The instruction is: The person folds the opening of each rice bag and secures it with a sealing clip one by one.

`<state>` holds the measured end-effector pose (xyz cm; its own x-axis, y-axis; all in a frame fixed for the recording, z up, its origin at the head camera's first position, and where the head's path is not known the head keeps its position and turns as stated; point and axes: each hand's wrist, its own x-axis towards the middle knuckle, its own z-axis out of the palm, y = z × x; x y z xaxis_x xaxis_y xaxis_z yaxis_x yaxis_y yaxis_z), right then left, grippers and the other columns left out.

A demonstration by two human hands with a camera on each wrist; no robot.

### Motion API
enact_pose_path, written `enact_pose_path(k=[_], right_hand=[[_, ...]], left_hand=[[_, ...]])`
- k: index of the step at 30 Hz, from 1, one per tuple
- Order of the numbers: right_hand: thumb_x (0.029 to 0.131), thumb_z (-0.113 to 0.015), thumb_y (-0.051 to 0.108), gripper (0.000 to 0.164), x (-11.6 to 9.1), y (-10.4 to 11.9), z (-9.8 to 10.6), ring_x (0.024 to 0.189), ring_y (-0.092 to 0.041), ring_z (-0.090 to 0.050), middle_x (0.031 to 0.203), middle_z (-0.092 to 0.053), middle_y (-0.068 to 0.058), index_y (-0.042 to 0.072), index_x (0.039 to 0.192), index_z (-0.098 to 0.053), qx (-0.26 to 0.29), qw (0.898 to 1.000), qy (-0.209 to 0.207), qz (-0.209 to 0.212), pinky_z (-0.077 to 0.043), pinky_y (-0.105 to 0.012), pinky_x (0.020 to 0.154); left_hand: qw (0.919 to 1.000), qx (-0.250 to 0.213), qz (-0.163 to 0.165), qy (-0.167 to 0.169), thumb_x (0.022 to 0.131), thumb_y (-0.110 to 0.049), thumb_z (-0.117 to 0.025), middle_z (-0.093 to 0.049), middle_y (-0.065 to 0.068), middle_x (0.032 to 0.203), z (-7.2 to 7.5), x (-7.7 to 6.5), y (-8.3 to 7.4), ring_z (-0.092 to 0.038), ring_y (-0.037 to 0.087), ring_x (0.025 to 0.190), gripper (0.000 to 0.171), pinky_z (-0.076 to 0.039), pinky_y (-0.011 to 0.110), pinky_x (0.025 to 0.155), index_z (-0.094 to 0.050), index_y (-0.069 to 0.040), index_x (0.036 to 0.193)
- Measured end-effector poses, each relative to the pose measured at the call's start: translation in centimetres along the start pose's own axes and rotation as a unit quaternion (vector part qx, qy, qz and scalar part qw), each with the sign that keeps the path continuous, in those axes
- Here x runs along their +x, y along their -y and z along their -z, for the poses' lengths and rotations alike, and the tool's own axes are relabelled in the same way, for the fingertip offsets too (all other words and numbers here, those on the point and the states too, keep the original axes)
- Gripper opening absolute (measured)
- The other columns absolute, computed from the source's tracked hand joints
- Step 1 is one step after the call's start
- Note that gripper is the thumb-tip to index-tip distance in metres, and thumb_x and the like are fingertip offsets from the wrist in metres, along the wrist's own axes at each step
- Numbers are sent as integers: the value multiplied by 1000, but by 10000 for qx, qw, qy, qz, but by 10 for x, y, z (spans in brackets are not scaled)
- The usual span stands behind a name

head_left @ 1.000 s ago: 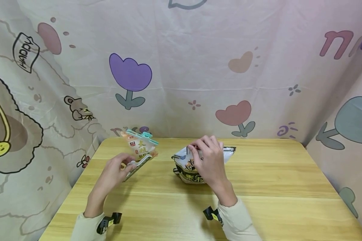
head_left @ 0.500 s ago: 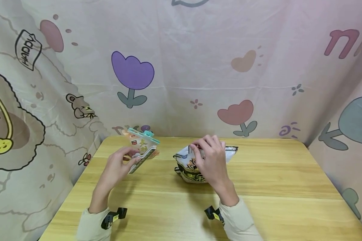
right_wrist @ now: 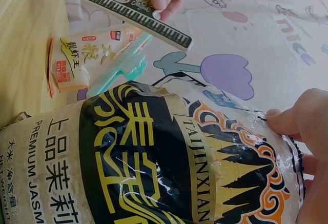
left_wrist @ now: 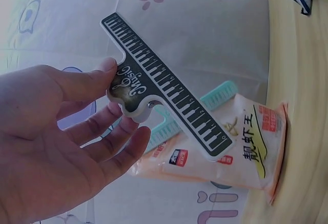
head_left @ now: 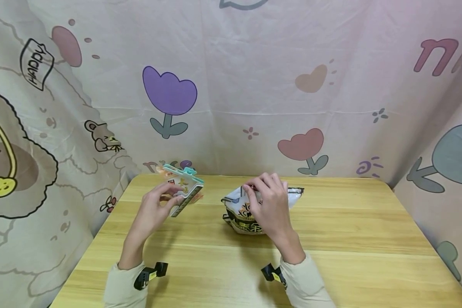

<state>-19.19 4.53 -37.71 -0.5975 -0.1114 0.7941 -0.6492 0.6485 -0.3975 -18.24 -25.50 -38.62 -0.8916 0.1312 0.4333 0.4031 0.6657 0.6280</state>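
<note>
My left hand (head_left: 158,205) pinches a black and white bag clip (left_wrist: 166,88) by its handle, thumb on one side and fingers on the other. The clip has a piano-key pattern and the word "Music" on it, and it is held tilted in the air. With my right hand (head_left: 267,205) I pinch the top edge of a rice bag (right_wrist: 138,157), thumb on the near side. The bag stands on the table, white at the top with a black and gold printed band. My right hand covers part of its front in the head view.
Behind my left hand stands a small orange and white food packet (left_wrist: 256,147), with a turquoise bag clip (head_left: 182,173) across its top. The wooden table (head_left: 350,239) meets a printed cloth backdrop (head_left: 231,85) at its back and sides.
My left hand has lifted the piano-patterned clip up and to the right, now overlapping the packet more. The right hand keeps its grip on the rice bag, which stays in place.
</note>
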Motion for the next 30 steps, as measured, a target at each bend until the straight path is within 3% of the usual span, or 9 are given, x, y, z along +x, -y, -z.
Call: enact_pose_path(k=[14,30], right_hand=[[88,-67,23,9,0,-1,0,75,-14,-42,81,-58,6,14,87,-70,-44,10000,22,9,-26,-34,68],[88,-67,23,9,0,0,0,75,-15,-43,82,-59,6,14,87,-70,-64,10000,52,-15,-26,-34,68]], left_hand=[[9990,-338,-255,162,88,-9,-66,-64,1,102,-7,13,-11,-61,17,92,18,-51,40,81,-66,-10,107],[9952,-864,-227,393,92,-13,-62,-64,-1,104,-17,24,-24,-60,14,97,18,-50,37,84,-65,-11,109]])
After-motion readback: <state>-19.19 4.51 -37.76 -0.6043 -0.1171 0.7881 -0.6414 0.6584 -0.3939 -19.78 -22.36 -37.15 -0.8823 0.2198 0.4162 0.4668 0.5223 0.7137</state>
